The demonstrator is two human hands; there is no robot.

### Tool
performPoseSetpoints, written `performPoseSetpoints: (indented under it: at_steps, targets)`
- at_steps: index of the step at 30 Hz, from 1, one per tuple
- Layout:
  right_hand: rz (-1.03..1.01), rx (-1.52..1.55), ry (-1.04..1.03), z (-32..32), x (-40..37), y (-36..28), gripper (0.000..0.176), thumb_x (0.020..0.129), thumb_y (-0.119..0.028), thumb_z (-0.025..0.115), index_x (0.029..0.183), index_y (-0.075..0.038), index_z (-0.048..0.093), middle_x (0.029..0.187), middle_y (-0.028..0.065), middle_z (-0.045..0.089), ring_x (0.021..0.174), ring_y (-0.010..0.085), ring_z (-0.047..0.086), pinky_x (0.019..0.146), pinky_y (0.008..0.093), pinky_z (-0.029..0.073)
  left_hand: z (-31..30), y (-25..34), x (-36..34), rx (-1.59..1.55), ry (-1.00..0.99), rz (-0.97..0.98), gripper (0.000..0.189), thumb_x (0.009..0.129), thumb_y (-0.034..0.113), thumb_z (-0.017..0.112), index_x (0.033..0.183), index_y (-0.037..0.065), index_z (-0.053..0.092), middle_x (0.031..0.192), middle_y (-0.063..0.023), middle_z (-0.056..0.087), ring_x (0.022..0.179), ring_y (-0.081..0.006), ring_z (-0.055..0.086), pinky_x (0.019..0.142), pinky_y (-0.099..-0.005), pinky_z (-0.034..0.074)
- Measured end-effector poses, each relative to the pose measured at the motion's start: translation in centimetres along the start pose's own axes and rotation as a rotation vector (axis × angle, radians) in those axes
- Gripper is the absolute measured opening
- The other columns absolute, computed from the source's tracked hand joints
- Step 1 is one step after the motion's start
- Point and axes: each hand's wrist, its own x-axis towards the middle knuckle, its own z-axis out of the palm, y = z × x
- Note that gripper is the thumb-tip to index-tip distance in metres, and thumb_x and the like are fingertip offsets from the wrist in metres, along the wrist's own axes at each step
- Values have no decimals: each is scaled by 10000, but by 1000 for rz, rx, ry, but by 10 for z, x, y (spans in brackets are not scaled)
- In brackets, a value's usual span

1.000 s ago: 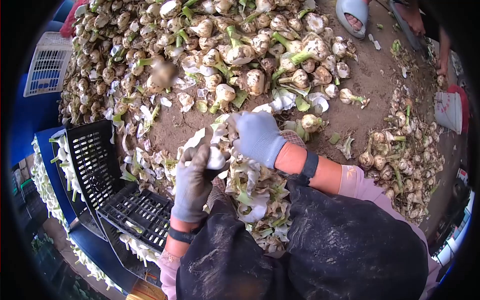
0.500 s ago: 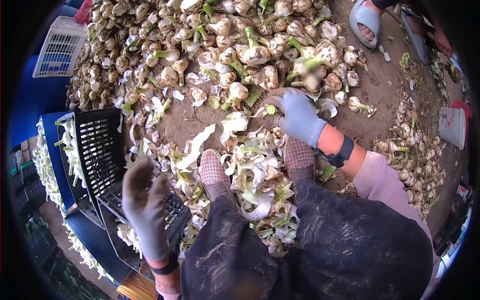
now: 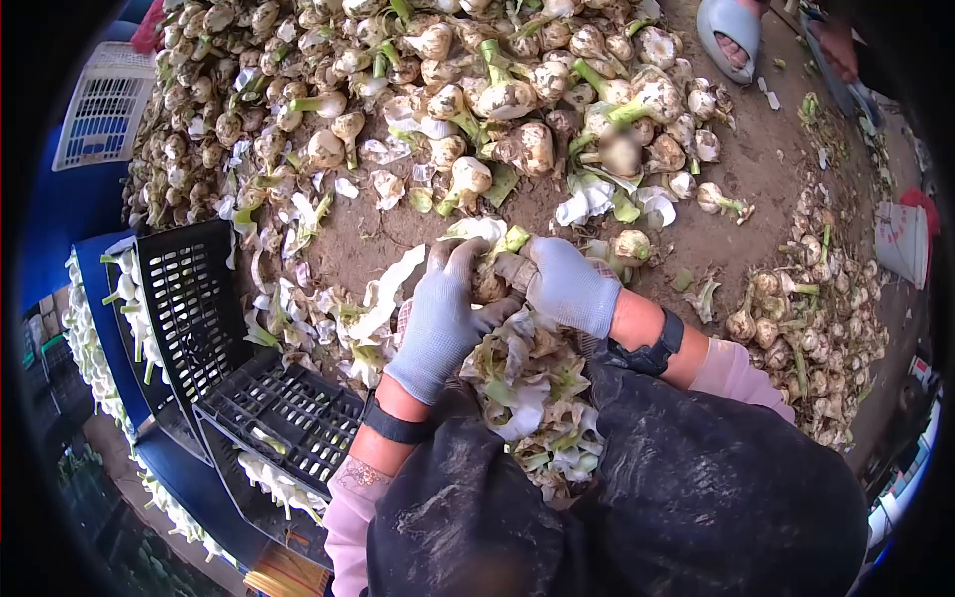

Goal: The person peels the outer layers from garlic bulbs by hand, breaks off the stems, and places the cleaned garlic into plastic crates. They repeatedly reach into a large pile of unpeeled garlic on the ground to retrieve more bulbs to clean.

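My two gloved hands meet over the peel heap between my feet. Between them is a soil-stained garlic bulb [image 3: 489, 286], mostly covered by fingers, with a cut green stem [image 3: 513, 239] pointing up and away from me. My left hand [image 3: 441, 320] is closed around the bulb's left side, thumb below it. On the right, my right hand [image 3: 575, 289] is closed with its fingers against the bulb near the stem. Loose white and brown garlic skins [image 3: 522, 383] lie directly beneath both hands.
A large pile of unpeeled garlic [image 3: 428, 90] spreads ahead, with a smaller pile [image 3: 796, 328] at right. Black slatted crates [image 3: 189, 308] holding white garlic stand at left. A white basket [image 3: 104, 109], a white bucket [image 3: 900, 246] and another person's sandaled foot [image 3: 731, 45] are farther out.
My left hand has moved from beside the black crate to the middle, joining my right hand. The right has come slightly nearer and left, and a garlic bulb is now held between both.
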Motion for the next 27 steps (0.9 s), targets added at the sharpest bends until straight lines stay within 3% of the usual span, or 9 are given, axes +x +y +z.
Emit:
performPoseSetpoints:
  at_steps: [4, 7, 12, 14, 16, 18, 20, 23, 27]
  targets:
    - [-26, -87, -38, 1, -14, -5, 372, 908, -296, 573, 815, 60, 628, 709, 231, 629, 703, 363, 650, 631, 436, 496, -10, -2, -7, -93, -103, -105, 613, 649, 242, 856, 1125, -8, 563, 1144, -156, 568, 1037, -247, 585, 873, -321, 476]
    - [370, 472, -210, -21, -15, -25, 175, 905, -110, 560, 962, 36, 636, 689, 92, 649, 634, 137, 613, 582, 343, 500, -4, -13, -10, -529, -49, -136, 574, 695, 186, 829, 1158, 3, 543, 1091, -104, 608, 945, -200, 613, 832, -312, 503]
    - [-37, 266, -35, -15, -15, -9, 209, 902, -129, 571, 1035, 19, 634, 761, 155, 675, 674, 166, 647, 632, 354, 513, 0, -35, -13, -1557, -131, -527, 507, 838, 139, 682, 1275, 42, 445, 1196, -119, 577, 887, -124, 620, 627, -213, 506]
    - [-288, -90, 222, -13, -18, -11, 208, 906, -123, 564, 1049, 11, 632, 776, 166, 674, 690, 167, 655, 641, 360, 516, 2, -32, -15, -1148, -135, -319, 491, 874, 112, 628, 1317, 51, 425, 1248, -123, 536, 849, -123, 621, 603, -221, 493]
    - [-281, 52, 231, -14, -14, -7, 210, 895, -117, 571, 1048, 17, 622, 781, 180, 669, 670, 226, 669, 617, 378, 513, 3, -25, -17, -1475, -90, -325, 594, 846, 115, 674, 1366, 58, 392, 1251, -116, 537, 879, -133, 616, 669, -244, 513]
    - [332, 737, -67, -16, -8, -2, 192, 881, -109, 579, 1007, 31, 616, 767, 200, 655, 647, 309, 659, 598, 407, 504, -3, -5, -17, -936, -61, -317, 773, 729, 70, 779, 1381, 25, 366, 1251, -92, 532, 966, -163, 595, 815, -286, 509]
    - [352, 758, -24, -9, -5, 0, 194, 862, -141, 605, 936, 37, 630, 750, 208, 644, 629, 345, 640, 581, 403, 496, 11, -5, -13, -1144, 143, -218, 687, 772, 146, 760, 1339, 7, 398, 1139, -85, 589, 881, -161, 616, 744, -286, 524]
    - [-152, -270, 153, -17, -6, -7, 289, 826, -235, 631, 952, 25, 629, 727, 187, 638, 667, 368, 631, 631, 437, 507, -6, -10, -10, -1239, -89, -460, 591, 854, 338, 688, 1276, 3, 446, 1008, -77, 630, 761, -166, 627, 641, -292, 522]
    - [-310, -397, 179, -22, 3, -5, 313, 827, -247, 625, 990, 21, 614, 786, 212, 634, 758, 408, 613, 705, 457, 505, 6, -13, -11, -1661, -207, -457, 585, 908, 517, 542, 1216, 22, 494, 928, -71, 633, 695, -170, 624, 535, -256, 470]
